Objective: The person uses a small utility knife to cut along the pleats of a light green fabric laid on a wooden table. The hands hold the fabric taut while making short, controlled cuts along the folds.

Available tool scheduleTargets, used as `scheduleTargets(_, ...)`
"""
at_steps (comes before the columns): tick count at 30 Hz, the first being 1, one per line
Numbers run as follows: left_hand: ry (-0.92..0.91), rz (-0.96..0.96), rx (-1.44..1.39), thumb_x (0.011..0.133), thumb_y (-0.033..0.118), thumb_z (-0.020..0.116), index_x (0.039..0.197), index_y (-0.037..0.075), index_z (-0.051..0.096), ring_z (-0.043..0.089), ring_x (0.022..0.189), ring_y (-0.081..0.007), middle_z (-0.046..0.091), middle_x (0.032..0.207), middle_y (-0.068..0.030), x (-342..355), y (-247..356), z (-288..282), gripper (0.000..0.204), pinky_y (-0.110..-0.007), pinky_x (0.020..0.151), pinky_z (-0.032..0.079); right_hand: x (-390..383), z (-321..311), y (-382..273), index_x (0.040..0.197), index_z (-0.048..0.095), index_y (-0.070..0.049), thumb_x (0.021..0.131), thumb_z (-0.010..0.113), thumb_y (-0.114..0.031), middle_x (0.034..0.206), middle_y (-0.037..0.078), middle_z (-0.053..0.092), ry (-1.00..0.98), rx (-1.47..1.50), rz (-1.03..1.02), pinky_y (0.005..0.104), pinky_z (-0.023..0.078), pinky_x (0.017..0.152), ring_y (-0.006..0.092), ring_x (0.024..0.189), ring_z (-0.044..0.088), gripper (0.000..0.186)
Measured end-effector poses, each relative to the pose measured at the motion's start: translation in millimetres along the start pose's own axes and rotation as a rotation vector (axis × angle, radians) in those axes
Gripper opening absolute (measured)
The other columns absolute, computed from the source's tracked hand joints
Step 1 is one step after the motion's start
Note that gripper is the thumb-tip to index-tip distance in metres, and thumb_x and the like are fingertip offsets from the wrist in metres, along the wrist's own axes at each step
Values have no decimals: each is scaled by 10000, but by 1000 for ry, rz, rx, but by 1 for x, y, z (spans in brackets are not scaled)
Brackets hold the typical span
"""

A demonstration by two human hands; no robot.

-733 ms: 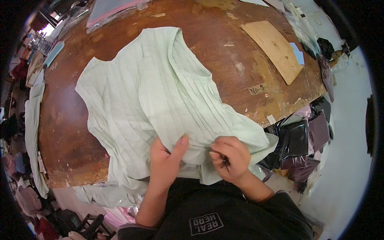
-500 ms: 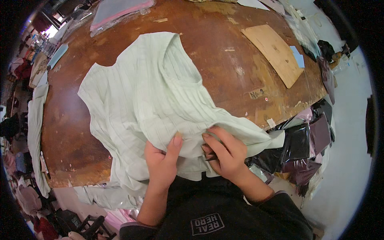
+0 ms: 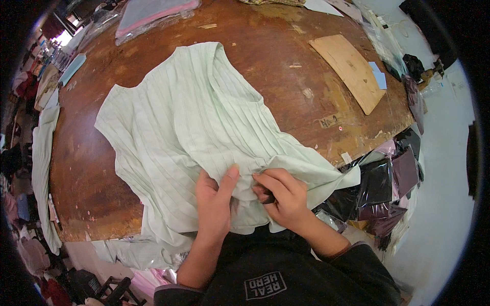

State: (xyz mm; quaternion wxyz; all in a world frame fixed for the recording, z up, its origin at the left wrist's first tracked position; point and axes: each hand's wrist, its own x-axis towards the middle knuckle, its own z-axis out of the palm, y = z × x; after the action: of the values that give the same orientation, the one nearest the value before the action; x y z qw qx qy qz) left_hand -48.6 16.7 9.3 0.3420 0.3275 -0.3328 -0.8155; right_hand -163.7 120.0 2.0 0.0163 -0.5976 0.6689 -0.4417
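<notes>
A pale green sleeveless garment (image 3: 163,107) with pleated panels is spread over the brown table, its near part gathered up at the table's front edge. My left hand (image 3: 217,199) is closed on that gathered cloth, thumb on top and fingers underneath. Just to its right, my right hand (image 3: 286,196) has its fingers bent, the thumb and index pinching at the cloth. Tucked in the right palm is a small dark tool (image 3: 266,198) that looks like thread snips, mostly covered by the fingers.
A wooden board (image 3: 349,71) with light blue paper (image 3: 377,76) lies at the far right of the table (image 3: 270,46). Folded goods in clear plastic (image 3: 153,18) are at the back left. Dark plastic-wrapped packages (image 3: 377,181) are piled beside the right edge.
My left hand has shifted right, closer to my right hand, which has moved slightly left and down. The garment's body now lies flatter, its pleats straighter.
</notes>
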Motion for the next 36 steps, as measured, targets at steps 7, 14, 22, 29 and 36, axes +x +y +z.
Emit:
scheduleTargets(7,-2,-80,21,884,37,668,1244,-68,521,598,1020,-155,623,1161,-105,2,9,4,403,-293,883,474,1,-2,0,1024,678,-39,651,683,-31,897,82,638,51,-142,-205,318,501,537,217,658,638,373)
scheduleTargets(14,-25,6,-125,877,26,679,1241,-48,523,608,1022,-169,621,1161,-109,1,7,6,403,-316,895,483,-2,-1,-1,1085,662,-45,606,722,-25,954,77,621,42,-140,-132,319,504,546,206,670,639,483)
scheduleTargets(22,-11,62,-7,877,33,666,1307,-40,459,591,1080,-208,587,1221,-125,0,0,1,482,-353,959,454,18,-37,-22,1121,580,3,803,745,-143,979,142,601,7,197,140,274,452,630,208,750,568,387)
scheduleTargets(29,1,-51,-79,876,14,667,1283,-32,480,602,1064,-202,598,1212,-119,-6,5,3,450,-349,940,470,29,-32,-23,1109,564,31,813,730,-143,982,190,599,-66,122,194,374,494,751,342,861,604,381)
scheduleTargets(36,-7,-10,-135,871,-25,666,1253,-39,511,612,1048,-180,615,1194,-119,-9,3,1,413,-316,921,485,27,-23,-14,1080,613,7,766,750,-117,957,148,638,-22,-8,95,375,501,708,316,793,619,364)
